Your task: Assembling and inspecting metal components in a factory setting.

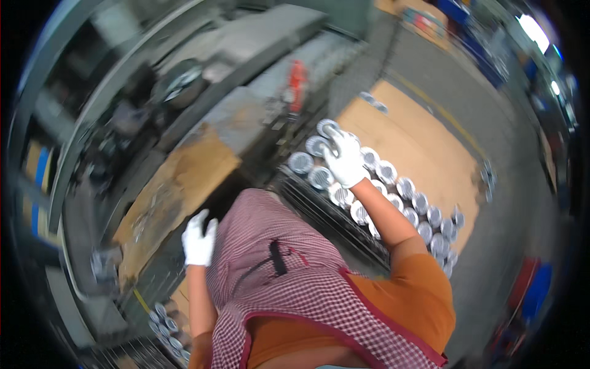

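The right hand (345, 161), in a white glove, was out over the stack of round metal cans (393, 197), its grip closed on the top of one can (328, 129) at the far-left end of the rows. That looked like the picking step: a can was being taken hold of, not yet lifted clear. The next move would have called for a straight pull upward, so the neighbours touching it stayed put. The can stood upright among the others on the brown board (424, 141), its open round end facing up toward the camera, its long axis vertical. The left hand (198, 240), gloved too, hung beside the checked apron (276, 270), fingers loosely curled, holding nothing that could be seen.
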### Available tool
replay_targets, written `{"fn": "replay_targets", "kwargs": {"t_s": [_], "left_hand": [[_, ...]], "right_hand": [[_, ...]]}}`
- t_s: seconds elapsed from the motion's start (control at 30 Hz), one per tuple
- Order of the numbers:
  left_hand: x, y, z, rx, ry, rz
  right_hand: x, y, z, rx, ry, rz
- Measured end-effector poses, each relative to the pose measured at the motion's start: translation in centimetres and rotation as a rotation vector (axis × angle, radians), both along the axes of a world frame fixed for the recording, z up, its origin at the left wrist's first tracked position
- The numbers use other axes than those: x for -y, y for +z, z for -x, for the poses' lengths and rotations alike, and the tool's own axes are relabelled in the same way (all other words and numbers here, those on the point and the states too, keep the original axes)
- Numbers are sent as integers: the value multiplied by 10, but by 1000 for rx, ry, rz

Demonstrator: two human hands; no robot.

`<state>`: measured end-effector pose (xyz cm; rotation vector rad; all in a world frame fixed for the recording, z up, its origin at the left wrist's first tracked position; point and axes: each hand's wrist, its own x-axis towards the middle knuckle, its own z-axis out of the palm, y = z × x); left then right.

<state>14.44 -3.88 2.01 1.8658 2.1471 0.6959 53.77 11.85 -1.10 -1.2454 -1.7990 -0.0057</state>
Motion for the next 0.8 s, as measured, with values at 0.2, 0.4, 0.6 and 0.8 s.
{"fn": "replay_targets", "kwargs": {"t_s": [0.2, 0.4, 0.6, 0.8], "left_hand": [[23, 25, 25, 71, 95, -59], [49, 44, 100, -7, 367, -306], [89, 91, 249, -351, 1062, -355], [89, 76, 309, -258, 1073, 8]], "right_hand": [[-77, 103, 128, 81, 230, -282], [-168, 55, 112, 14, 77, 474], [-146, 72, 123, 16, 179, 238], [-151, 75, 125, 46, 94, 353]]}}
